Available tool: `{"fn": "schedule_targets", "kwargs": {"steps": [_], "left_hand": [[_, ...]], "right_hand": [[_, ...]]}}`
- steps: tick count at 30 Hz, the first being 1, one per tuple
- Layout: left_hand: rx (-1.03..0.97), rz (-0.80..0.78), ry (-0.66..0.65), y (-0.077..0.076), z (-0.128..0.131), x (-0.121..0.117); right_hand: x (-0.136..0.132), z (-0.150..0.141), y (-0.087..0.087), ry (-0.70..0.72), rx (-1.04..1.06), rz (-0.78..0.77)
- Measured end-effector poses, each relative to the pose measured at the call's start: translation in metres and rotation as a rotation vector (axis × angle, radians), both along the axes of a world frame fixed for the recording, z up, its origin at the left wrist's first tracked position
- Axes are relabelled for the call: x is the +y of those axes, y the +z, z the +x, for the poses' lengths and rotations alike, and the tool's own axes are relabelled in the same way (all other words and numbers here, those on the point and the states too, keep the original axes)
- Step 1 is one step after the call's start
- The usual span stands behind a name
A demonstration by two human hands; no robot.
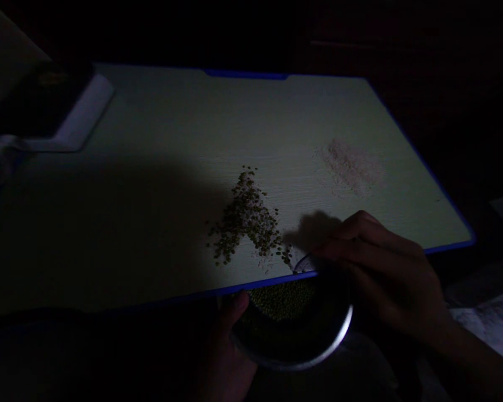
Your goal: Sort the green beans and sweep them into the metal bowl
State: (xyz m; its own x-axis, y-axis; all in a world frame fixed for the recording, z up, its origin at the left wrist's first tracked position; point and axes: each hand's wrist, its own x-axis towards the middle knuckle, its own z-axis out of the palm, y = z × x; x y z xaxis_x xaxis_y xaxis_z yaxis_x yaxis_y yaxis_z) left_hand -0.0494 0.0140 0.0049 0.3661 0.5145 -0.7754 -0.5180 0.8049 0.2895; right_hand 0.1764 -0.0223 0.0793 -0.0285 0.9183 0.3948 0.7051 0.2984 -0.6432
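Observation:
My left hand (235,357) grips a round metal bowl (341,332) by its left side, thumb over the rim. The bowl is just below the table's near edge and holds many small green beans, apparently mung beans (287,301). My right hand (385,268) is closed over the bowl's right side, pinching a small spoon-like tool (305,263) whose tip touches the tabletop at the blue edge. It is too dark to make out its full shape. Left of its tip, a loose heap of green beans (247,215) lies spread on the table.
The pale folding tabletop (171,117) has a blue rim. A pile of whitish-pink grains (352,167) lies to the right. At the far left stands a dark-topped, white-sided object (84,114). Light fabric (490,324) shows at lower right. The surroundings are very dark.

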Motion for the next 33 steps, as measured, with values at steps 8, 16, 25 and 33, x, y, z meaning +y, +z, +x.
{"fn": "schedule_targets", "kwargs": {"steps": [8,16,25,33], "left_hand": [[-0.044,0.005,0.046,-0.003,0.000,-0.003],[-0.106,0.059,-0.041,-0.004,0.001,-0.002],[-0.046,0.047,0.003,0.001,-0.001,0.000],[-0.127,0.058,-0.107,-0.014,-0.007,-0.007]], "right_hand": [[-0.003,0.004,-0.001,0.047,0.022,0.015],[0.008,-0.002,-0.003,-0.132,-0.044,0.030],[0.011,0.006,-0.005,-0.256,-0.107,0.042],[0.020,0.006,-0.002,-0.240,-0.102,0.072]]}}
